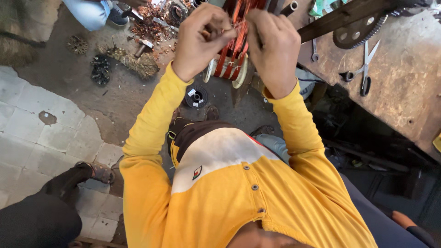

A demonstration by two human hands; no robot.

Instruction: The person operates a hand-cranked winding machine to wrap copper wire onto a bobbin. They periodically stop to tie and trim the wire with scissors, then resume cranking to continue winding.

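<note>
Far L, bottom: another person's dark trouser leg [41, 216] and sandalled foot [98, 172] on pale floor tiles [27, 133]. Above that, dirty concrete floor w/ a small toothed metal disc [76, 44], a dark clump of parts [100, 70] and a straw brush [133, 62]. Top L corner: someone else's light blue trouser leg [89, 11], next to a scatter of copper wire scraps [151, 27] and a hammer [144, 45].

Left hand [202, 39]: raised, fingers curled tight, pinching copper wire at the L edge of the coil. Yellow sleeve [147, 138] runs down from it to the shirt.

Copper wire coil [238, 34]: reddish-orange strands, sits btwn both hands, touching each; strands run down to a pale round winding former [227, 69] just below the hands. Upper part of coil is cut off by frame edge and partly hidden behind the fingers. Under it on the floor, a small black spool [196, 97].

Right hand [273, 43]: also clenched, fingertips pressed into the R side of the coil, gripping the strands; back of hand faces camera, so exact finger hold can't be made out.

R of hands: dark wooden bar [340, 18] slants across, metal pipe end [291, 6] near it. Wrench [315, 49] just beside R hand. Further R, on a worn brown workbench [404, 82]: big grey gear wheel [358, 30] and scissors [363, 69], well apart from the hands. Dark clutter under the bench, too dim to tell.
</note>
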